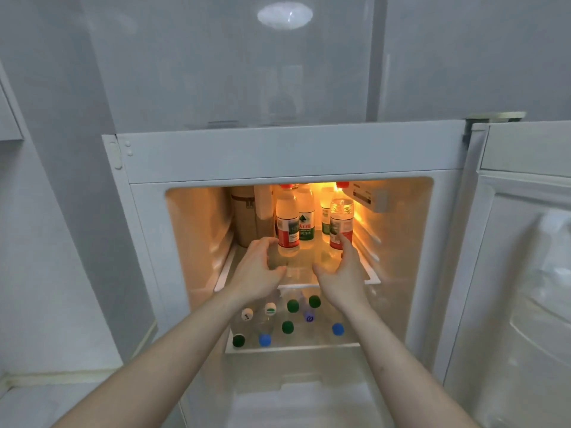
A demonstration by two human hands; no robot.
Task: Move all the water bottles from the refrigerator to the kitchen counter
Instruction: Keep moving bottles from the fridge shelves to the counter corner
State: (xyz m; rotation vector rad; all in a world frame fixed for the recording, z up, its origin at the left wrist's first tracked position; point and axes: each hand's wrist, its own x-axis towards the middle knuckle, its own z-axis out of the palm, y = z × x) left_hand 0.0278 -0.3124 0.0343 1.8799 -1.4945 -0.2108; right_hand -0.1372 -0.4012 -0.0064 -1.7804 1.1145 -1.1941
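Both hands reach into the open refrigerator (296, 156) over its upper shelf (367, 274), fingers spread and holding nothing. The left hand (258, 270) cups toward the front red-labelled bottle (288, 225) near the shelf's middle without visibly gripping it. The right hand (341, 273) has a fingertip on or just short of the red-labelled bottle (340, 223) at the shelf's right edge; I cannot tell which.

The likely risk is a knock. These bottles stand tall and close together, so a hand closing on a front one could tip a green-labelled bottle (306, 214) behind it. Wet plastic could also slip from a one-handed hold.

I count four bottles on the upper shelf: two red-labelled in front and two green-labelled behind. The lower shelf (293, 347) shows nine caps: four green, two blue, two white and one purplish. A brown container (244, 217) stands at the upper shelf's back left corner.
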